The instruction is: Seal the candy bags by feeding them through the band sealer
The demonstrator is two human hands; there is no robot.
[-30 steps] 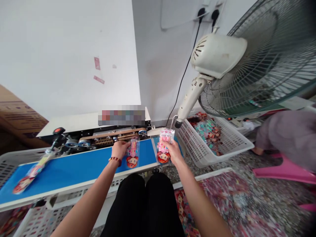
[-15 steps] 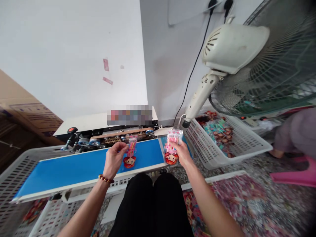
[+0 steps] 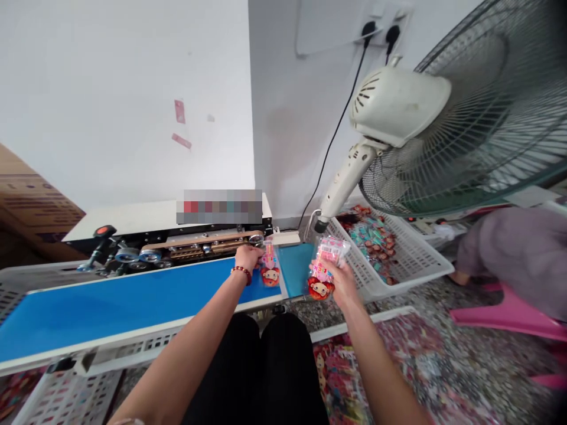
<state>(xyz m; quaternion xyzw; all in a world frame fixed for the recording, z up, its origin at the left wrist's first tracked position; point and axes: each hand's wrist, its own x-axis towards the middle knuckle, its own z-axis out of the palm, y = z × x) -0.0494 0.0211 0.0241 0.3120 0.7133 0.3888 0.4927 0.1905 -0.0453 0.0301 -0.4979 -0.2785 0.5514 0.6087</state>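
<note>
My left hand, with a beaded bracelet at the wrist, pinches the upper left edge of a clear plastic packet holding a pink card and a red-haired cartoon face. This packet is over the right end of the blue conveyor belt, close to the sealing machine's rollers. My right hand is closed around a bunch of similar packets, held off the belt's right end beside a teal plate. How many packets are in that bunch cannot be made out.
A band sealing machine runs behind the belt. At right, a large fan leans over a white basket of packets. Another basket of pink packets sits low by my knees. A seated person is at far right on a pink stool.
My left hand has moved right along the belt with its packet, toward the belt's right end. My right hand has shifted right with its bunch. The view has turned slightly right.
</note>
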